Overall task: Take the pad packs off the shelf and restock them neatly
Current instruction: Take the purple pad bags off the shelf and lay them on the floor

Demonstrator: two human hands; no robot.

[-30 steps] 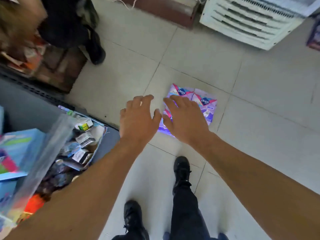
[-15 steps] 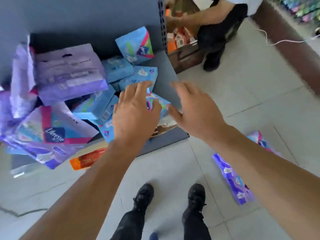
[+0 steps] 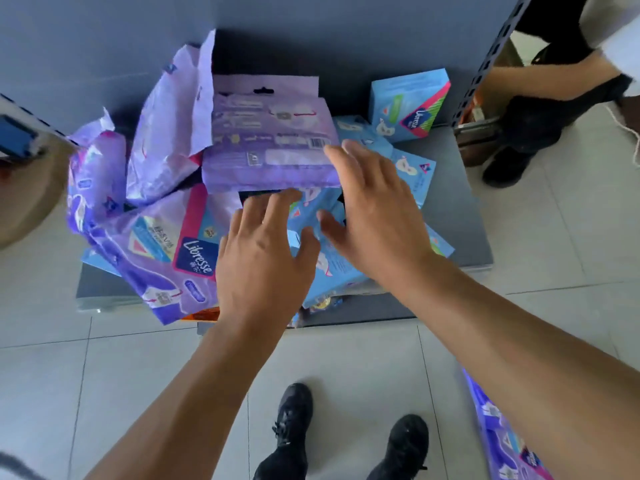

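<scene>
A jumble of pad packs lies on the low grey shelf (image 3: 453,209). A flat purple pack (image 3: 270,147) rests back side up on top of the heap. A larger purple Libresse pack (image 3: 162,258) hangs over the shelf's front left edge. Several blue packs (image 3: 414,174) lie at the right, one blue box (image 3: 408,105) upright at the back. My left hand (image 3: 263,261) hovers open over the blue packs below the flat purple pack. My right hand (image 3: 374,209) is open beside that pack's right edge, fingers spread. Neither hand holds anything.
Purple packs (image 3: 502,441) lie on the tiled floor at the lower right, partly behind my right arm. Another person's leg and black shoe (image 3: 509,168) stand right of the perforated shelf post (image 3: 485,67). My own black shoes (image 3: 294,417) are below the shelf.
My view has swung from the packs on the floor to the shelf. Both hands, empty, have moved up and in over the heap of packs.
</scene>
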